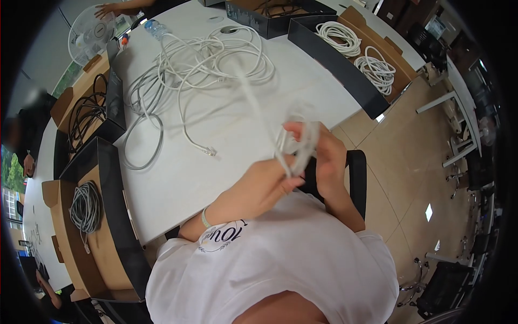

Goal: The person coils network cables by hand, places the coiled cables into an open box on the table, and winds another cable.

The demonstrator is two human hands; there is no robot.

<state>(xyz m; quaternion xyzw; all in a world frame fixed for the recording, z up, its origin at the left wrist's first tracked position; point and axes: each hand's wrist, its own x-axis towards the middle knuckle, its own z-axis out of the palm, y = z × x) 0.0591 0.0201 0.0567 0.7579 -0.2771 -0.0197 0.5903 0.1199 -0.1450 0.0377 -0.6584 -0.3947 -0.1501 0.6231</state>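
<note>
Close to my chest, my left hand (270, 181) is closed round the lower part of a small white cable coil (295, 141). My right hand (326, 154) holds the other side of that coil, its fingers bent round the loops. Motion blurs the coil's top and a white strand running up-left from it. A loose tangle of white cable (216, 59) lies on the white table (232, 121), with a clear plug (209, 152) at one end. Grey cable loops (143, 139) lie left of the tangle.
Open boxes hold white coils (338, 39), a grey coil (85, 208) and black cables (86, 116). A further box (270, 24) stands at the back. A plastic bottle (156, 29) and a fan (91, 35) are at the back left. Other people's hands show at the left and top.
</note>
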